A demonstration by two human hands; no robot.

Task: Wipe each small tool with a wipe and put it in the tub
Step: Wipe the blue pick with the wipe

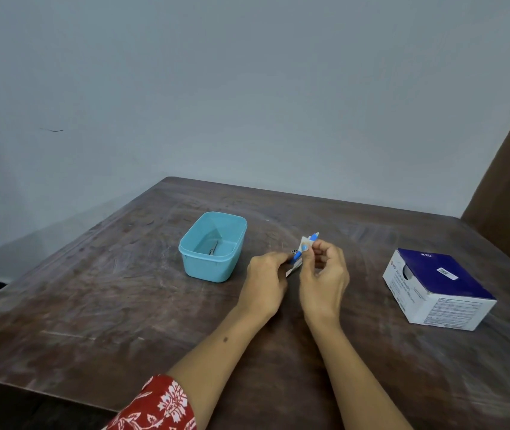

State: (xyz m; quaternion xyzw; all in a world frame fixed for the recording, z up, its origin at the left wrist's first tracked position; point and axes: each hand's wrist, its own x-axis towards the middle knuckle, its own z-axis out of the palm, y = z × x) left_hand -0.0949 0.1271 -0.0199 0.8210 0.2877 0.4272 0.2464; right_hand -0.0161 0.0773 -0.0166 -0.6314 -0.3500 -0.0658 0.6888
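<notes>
My left hand [264, 279] grips a small blue-and-metal tool [295, 259] above the table's middle. My right hand [325, 274] pinches a white wipe [305, 243] against the tool's far end, where a blue tip sticks out past my fingers. The light blue tub [193, 243] stands just left of my hands, upright and without a lid. One small metal tool [213, 247] lies on its bottom.
A blue-and-white box of wipes [436, 290] sits at the right on the dark wooden table [92, 290]. A grey wall runs behind the table and a brown panel stands at the far right.
</notes>
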